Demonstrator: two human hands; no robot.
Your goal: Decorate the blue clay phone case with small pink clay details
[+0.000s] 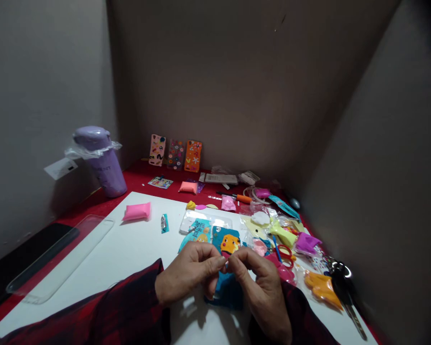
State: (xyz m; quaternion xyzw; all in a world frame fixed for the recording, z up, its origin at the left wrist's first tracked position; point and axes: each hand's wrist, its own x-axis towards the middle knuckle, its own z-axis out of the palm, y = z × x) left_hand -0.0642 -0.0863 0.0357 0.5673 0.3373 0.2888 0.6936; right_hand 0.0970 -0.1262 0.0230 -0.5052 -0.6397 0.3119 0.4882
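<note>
My left hand (188,275) and right hand (262,282) met fingertip to fingertip, pinching a tiny bit of something too small to make out, just above the blue phone case (227,249) with its orange face, which lay on the white board (136,249). A pink clay packet (137,211) lay further left, and a purple bottle (100,160) stood at the wall.

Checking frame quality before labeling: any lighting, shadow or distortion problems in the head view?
Head view: dim, with dark vignetted corners and wide-angle bending at the edges; the white board is brightest; left hand and right hand cast soft shadows below them; whatever the fingertips pinch is too small to tell.
</note>
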